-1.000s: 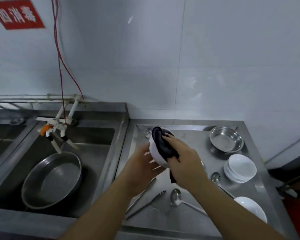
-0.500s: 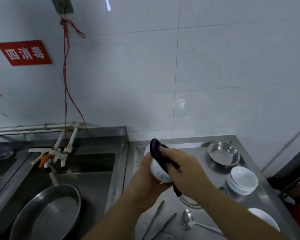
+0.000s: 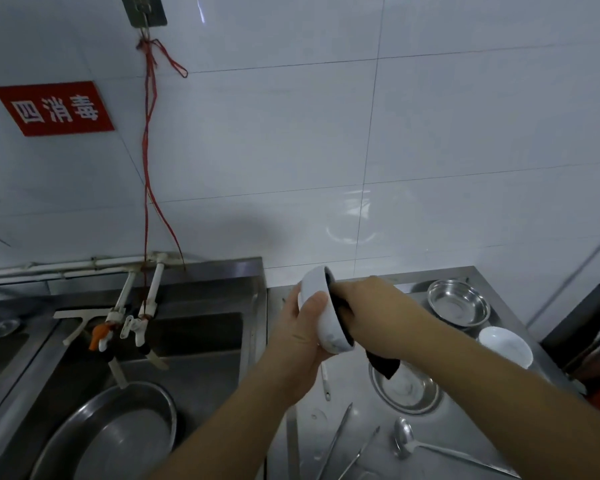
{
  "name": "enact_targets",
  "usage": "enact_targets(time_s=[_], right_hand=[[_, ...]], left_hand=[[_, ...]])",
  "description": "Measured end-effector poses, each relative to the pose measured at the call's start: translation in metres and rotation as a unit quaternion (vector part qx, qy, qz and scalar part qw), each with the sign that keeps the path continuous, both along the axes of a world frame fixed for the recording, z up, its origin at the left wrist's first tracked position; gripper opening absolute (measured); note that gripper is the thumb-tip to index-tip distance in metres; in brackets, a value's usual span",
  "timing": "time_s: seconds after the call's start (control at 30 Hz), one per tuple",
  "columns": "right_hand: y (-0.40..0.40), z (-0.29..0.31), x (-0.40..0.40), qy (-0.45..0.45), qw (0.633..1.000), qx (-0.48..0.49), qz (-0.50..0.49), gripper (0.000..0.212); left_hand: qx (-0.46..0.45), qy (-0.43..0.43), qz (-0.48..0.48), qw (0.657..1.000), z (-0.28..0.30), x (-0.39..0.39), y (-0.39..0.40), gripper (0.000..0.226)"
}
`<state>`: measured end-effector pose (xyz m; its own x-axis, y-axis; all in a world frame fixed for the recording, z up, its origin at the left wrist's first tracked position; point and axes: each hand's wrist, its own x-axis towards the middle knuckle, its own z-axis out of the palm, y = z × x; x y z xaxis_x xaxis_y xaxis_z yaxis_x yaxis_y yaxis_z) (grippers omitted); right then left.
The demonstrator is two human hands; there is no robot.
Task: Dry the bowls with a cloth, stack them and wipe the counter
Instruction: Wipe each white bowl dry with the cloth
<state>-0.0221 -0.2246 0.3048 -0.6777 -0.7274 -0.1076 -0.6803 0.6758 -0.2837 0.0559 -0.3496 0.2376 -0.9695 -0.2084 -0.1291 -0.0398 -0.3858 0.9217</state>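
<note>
From the head camera, the left hand [image 3: 300,336] cups a white bowl [image 3: 321,315] from outside, thumb curled over its wall, holding it tipped on its side above the steel counter [image 3: 465,431] so the mouth faces right. That angle seems chosen to let the right hand [image 3: 373,315] reach straight in: its fingers are closed on a dark cloth [image 3: 383,363], pushed into the bowl, with a loose corner hanging below the wrist. So the inside is being dried, I'd say, with stacking and the counter wipe not yet done. To the right waits a stack of white bowls [image 3: 506,346], likely this one's destination. A steel bowl [image 3: 459,301] sits behind it, another steel dish [image 3: 407,393] under the cloth's tail, and a spoon [image 3: 404,439] and tongs [image 3: 336,441] lie nearer.
</note>
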Motion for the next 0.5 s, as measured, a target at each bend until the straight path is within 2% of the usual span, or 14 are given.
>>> enact_targets(time_s=[0.1, 0.2, 0.33, 0.4, 0.5], right_hand=[[0.006, 0.007, -0.002, -0.066, 0.997, -0.039, -0.032, 0.027], [0.023, 0.007, -0.004, -0.207, 0.969, -0.119, -0.071, 0.029], [0.042, -0.003, 0.009, -0.420, 0.865, -0.235, -0.140, 0.026], [0.049, -0.011, 0.016, -0.481, 0.805, -0.294, -0.183, 0.024], [0.057, -0.023, 0.023, -0.526, 0.714, -0.383, -0.258, 0.020]], left_hand=[[-0.079, 0.052, -0.023, 0.995, 0.000, -0.002, -0.006, 0.089], [-0.166, 0.085, -0.070, 0.980, -0.001, 0.000, -0.010, 0.093], [-0.231, 0.078, -0.125, 0.962, -0.011, 0.002, -0.011, 0.098], [-0.227, 0.075, -0.144, 0.960, -0.016, 0.004, -0.009, 0.101], [-0.173, 0.073, -0.172, 0.967, -0.016, 0.008, 0.002, 0.101]])
